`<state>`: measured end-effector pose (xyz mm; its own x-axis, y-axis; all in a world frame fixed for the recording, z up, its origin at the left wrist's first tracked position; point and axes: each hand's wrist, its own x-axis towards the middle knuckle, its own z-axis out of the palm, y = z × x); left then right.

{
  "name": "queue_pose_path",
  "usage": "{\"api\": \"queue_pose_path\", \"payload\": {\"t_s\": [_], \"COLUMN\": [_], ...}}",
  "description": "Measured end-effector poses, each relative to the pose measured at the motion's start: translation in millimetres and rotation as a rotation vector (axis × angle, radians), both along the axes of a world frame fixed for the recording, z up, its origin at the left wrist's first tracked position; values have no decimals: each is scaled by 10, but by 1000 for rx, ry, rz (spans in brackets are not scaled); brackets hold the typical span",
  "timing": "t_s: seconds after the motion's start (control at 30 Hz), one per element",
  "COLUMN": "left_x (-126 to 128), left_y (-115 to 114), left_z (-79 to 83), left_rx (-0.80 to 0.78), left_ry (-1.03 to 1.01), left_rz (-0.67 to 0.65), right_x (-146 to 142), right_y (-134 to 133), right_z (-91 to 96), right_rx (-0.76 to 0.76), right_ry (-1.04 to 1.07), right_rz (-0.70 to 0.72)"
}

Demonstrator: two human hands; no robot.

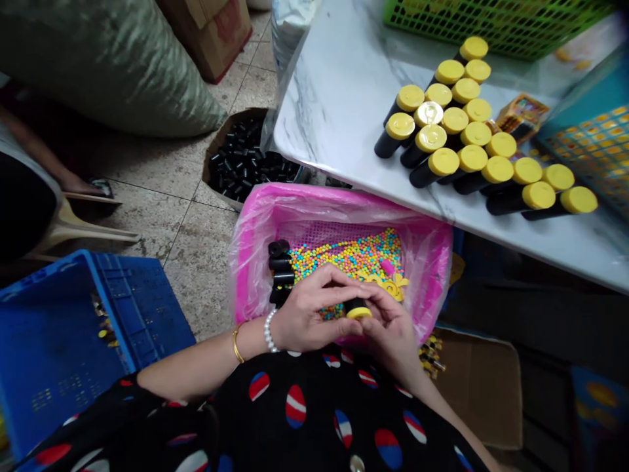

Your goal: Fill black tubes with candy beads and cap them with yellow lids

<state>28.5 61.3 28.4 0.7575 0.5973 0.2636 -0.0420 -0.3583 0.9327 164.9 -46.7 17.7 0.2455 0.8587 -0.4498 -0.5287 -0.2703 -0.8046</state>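
Over a pink basket [243, 262] lined with clear plastic, both my hands close around one small black tube with a yellow cap [358, 313]. My left hand [314, 308], with a pearl bracelet and a gold bangle at the wrist, grips it from the left. From the right, my right hand [393, 324] has its fingers and thumb on the same tube. The cap faces me; the far end is hidden by my fingers. Beneath my hands lie many colourful little balls [344, 252]. Black tubes [282, 278] rest along the basket's left side, and loose yellow caps [392, 288] lie on the right.
On the white marbled table [334, 98] stand several yellow-capped black tubes [455, 121], beside green [442, 23] and teal baskets [584, 118]. A box of black tubes [246, 157] sits on the floor. A blue crate [49, 354] is at left, a cardboard box [486, 387] at right.
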Motion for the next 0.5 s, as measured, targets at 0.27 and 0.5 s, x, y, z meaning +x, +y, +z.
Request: {"api": "queue_pose_path", "payload": {"t_s": [0.27,0.5], "left_x": [35,110], "left_y": [56,94], "left_z": [-166,-130], "left_rx": [141,70], "left_ry": [138,211], "left_rz": [-10,31], "right_x": [33,41], "right_y": [101,141], "right_z": [-159,-142], "right_rx": [-121,-132], "right_ry": [360,651], "right_rz": [84,127]}}
